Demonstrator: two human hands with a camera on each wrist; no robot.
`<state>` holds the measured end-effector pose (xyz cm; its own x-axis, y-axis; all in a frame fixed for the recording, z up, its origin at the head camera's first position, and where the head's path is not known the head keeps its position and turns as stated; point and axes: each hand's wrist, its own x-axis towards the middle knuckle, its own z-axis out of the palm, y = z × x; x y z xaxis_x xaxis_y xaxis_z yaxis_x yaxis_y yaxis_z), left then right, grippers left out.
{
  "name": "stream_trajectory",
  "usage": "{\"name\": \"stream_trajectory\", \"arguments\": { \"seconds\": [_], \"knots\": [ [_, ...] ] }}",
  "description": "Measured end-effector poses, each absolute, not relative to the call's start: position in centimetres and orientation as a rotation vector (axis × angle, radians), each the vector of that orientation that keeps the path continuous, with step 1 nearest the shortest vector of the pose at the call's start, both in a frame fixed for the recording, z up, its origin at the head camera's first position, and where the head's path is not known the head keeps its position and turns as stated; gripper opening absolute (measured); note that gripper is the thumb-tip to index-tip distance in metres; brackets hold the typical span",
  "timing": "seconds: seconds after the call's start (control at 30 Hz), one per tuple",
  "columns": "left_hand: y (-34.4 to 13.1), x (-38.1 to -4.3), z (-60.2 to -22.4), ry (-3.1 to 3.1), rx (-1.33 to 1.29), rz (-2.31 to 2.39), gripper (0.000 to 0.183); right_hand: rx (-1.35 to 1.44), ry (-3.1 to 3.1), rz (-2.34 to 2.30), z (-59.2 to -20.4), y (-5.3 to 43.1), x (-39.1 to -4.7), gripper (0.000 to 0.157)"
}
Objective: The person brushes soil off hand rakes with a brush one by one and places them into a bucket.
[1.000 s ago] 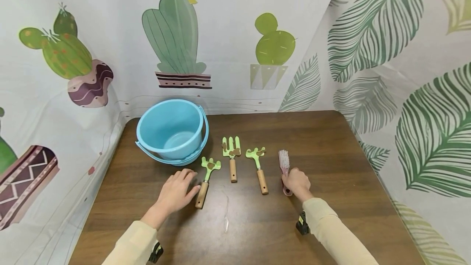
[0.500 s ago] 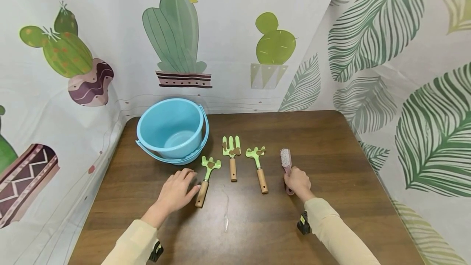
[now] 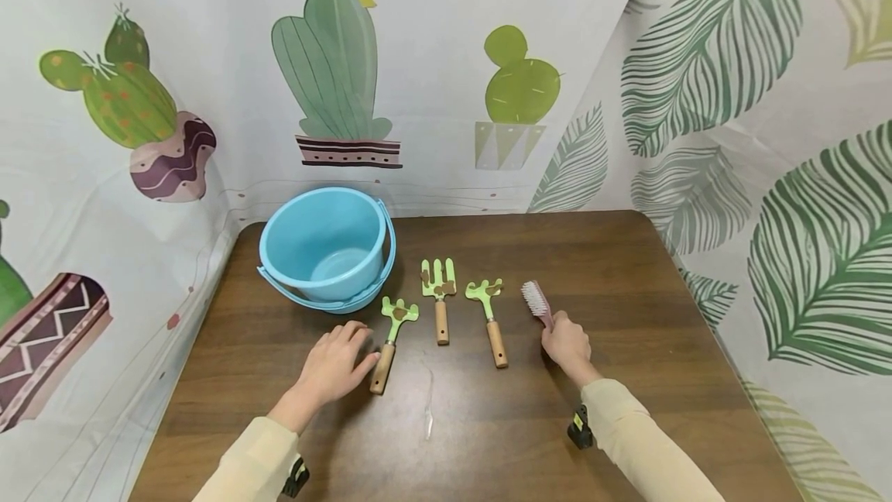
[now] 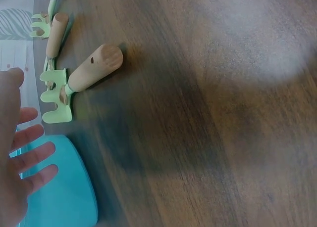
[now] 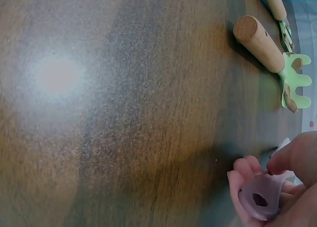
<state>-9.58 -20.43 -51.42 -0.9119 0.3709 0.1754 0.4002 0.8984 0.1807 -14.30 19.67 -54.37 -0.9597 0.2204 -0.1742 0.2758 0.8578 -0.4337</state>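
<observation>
In the head view my right hand (image 3: 567, 343) grips a brush (image 3: 536, 300) by its pink handle, its white bristles pointing up to the left. The right wrist view shows fingers curled round that handle, with the holed handle end (image 5: 267, 187) jutting out. My left hand (image 3: 334, 362), fingers relaxed, is beside a small green hand rake (image 3: 382, 369) with a wooden handle; the left wrist view shows the fingers spread and holding nothing. A green hand fork (image 3: 441, 320) and a green hand cultivator (image 3: 495, 341) lie between the hands, brown patches on their heads.
A light blue bucket (image 3: 307, 242) with its handle lowered stands at the back left, just beyond my left hand. The brown wooden table (image 3: 488, 440) ends against a patterned cloth (image 3: 432, 99) behind. A thin clear streak (image 3: 428, 417) lies on the front middle.
The brush has come up from the table in my right hand, and its bristle head has swung to the left. My left hand and the green tools stay put.
</observation>
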Motion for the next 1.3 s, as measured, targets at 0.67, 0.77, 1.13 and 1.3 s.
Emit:
{"name": "stream_trajectory", "arguments": {
  "seconds": [0.67, 0.77, 1.13, 1.3],
  "knots": [
    [-20.1, -9.7, -52.3, -2.944, -0.604, -0.310, 0.037, 0.313, 3.006, -0.738, -54.7, 20.0, -14.0, 0.030],
    [-20.0, -9.6, -52.3, -2.941, -0.606, -0.310, 0.038, 0.308, 2.995, -0.755, -54.7, 20.1, -13.9, 0.029],
    [-19.9, -9.5, -52.7, -2.973, -0.584, -0.317, 0.037, 0.232, 2.911, -0.844, -54.7, 20.9, -14.1, 0.031],
    [-19.7, -9.6, -52.7, -2.979, -0.583, -0.333, 0.037, 0.231, 2.775, -0.991, -54.5, 21.1, -14.0, 0.032]
  ]
}}
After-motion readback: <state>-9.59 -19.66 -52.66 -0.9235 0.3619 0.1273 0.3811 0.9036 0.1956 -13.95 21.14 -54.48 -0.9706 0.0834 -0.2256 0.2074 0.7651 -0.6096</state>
